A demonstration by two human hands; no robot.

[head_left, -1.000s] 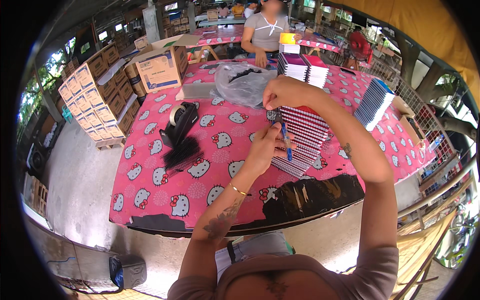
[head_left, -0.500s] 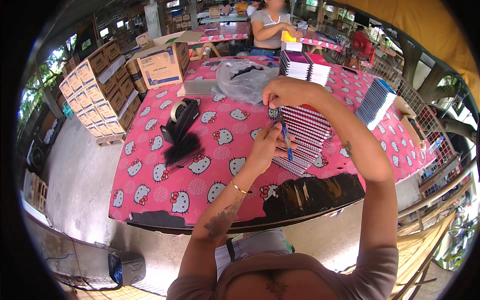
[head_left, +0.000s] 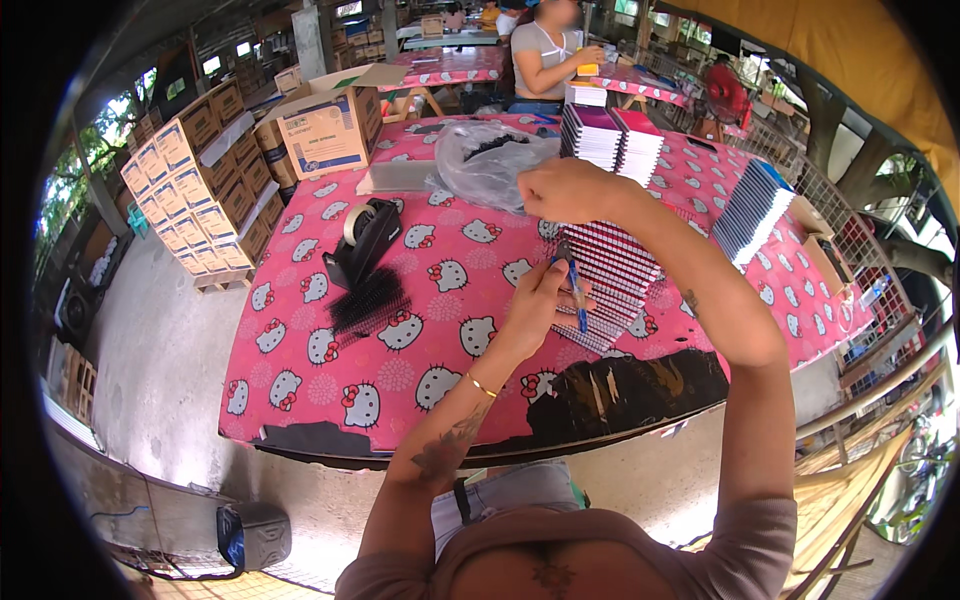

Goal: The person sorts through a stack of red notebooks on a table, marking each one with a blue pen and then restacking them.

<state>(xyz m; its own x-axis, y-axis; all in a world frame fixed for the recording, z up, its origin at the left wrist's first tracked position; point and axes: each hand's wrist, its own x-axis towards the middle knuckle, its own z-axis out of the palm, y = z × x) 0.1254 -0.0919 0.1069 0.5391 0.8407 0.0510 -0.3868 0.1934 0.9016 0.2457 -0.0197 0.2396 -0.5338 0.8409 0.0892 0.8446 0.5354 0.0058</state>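
My left hand [head_left: 545, 300] is closed around blue-handled pliers [head_left: 581, 312], whose dark jaws point away from me over a fanned stack of spiral-bound notebooks [head_left: 615, 275]. Just beyond the jaws, my right hand [head_left: 565, 190] is curled with its fingertips pinched together above the far left corner of the stack. What the pinch holds, if anything, is hidden. A clear plastic bag [head_left: 465, 180] with black contents lies beyond that hand. To the left, a loose bunch of black spiral coils [head_left: 368, 305] rests on the pink table [head_left: 400, 350], beside a black tape dispenser [head_left: 365, 245].
Upright notebook stacks [head_left: 590, 135] stand at the table's far side, and another notebook pile [head_left: 752, 210] leans at the right. An open carton [head_left: 325, 130] is at the far left, near stacked boxes [head_left: 195, 190]. A co-worker [head_left: 545, 60] stands across the table.
My right hand has shifted slightly left and down near the notebook corner. The pliers have turned a little in my left hand. The co-worker's hands have risen away from the stack.
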